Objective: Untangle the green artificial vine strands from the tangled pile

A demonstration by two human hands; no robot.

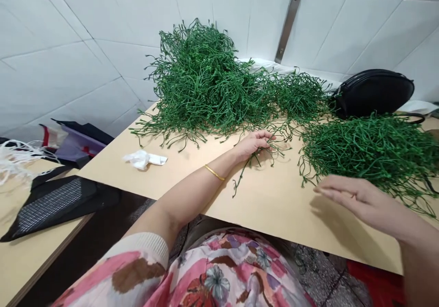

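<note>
My left hand [255, 145] reaches over the table, its fingers closed round a thin green artificial stem [242, 177] with small knobbed tips. Part of that stem dangles below the palm, and other green strands lie by the fingertips. My right hand [356, 202] hovers above the table at the near side of the right-hand heap of green stems [373, 151]. Its fingers are stretched forward, with nothing visible in them. Beyond my left hand rises a larger tangled pile of the same stems [206, 83], which joins a smaller clump [298, 97].
Behind the right heap sits a black bag [377, 92]. A crumpled white tissue [142, 159] lies on the light wooden table [192, 179]. On another surface at left are a black mesh item [51, 204] and white cords [20, 158]. A metal bracket [288, 26] is fixed to the tiled wall.
</note>
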